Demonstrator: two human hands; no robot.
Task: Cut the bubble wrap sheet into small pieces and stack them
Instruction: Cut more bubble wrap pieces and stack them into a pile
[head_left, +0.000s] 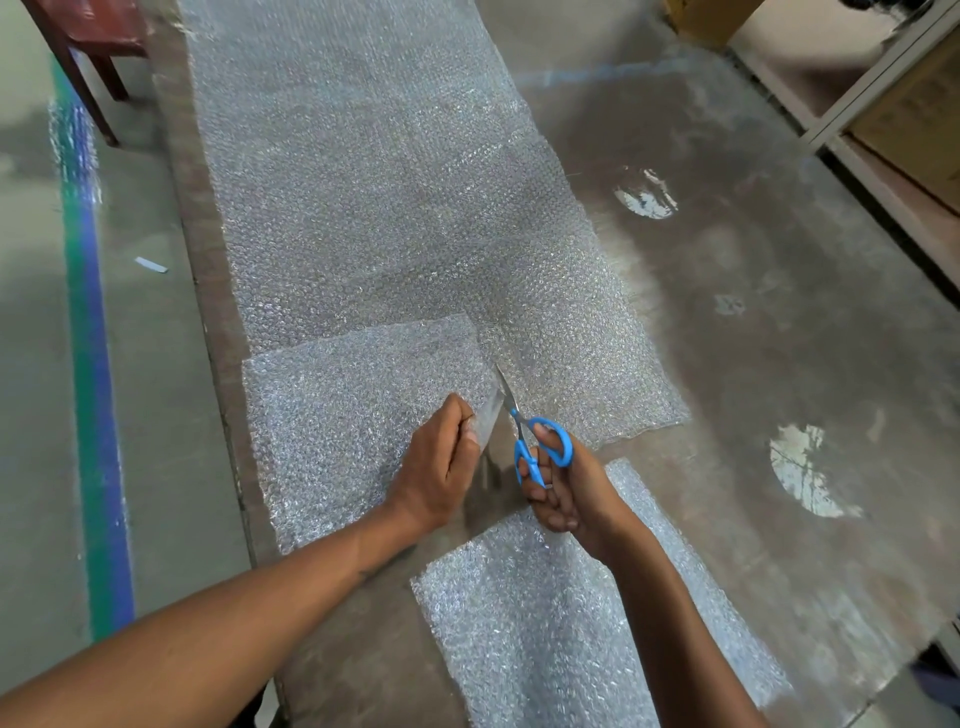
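Grey-brown, scuffed and glossy, the worn metal-topped work table (727, 322) carries bright window reflections on its right side. Left of it I see a concrete floor with a green and blue painted stripe (91, 364); a dark red wooden stool (98, 47) stands at the far left, and pale shelving with cardboard boxes (883, 119) runs along the far right.

Down the table from far to near lies the long clear bubble wrap sheet (395, 208), partly slit at its near end. My left hand (441, 467) pinches the cut edge of the near-left flap with curled fingers, lifting it slightly. My right hand (563, 493) grips the small blue-handled scissors (535, 447), thumb through the upper loop and fingers curled round the lower one; the blades point away into the slit, narrowly parted as far as I can tell. Nearer me, under my right forearm, a cut rectangular piece of bubble wrap (545, 623) lies flat.

Its near end runs out of view, and I cannot tell whether it is one layer or several.
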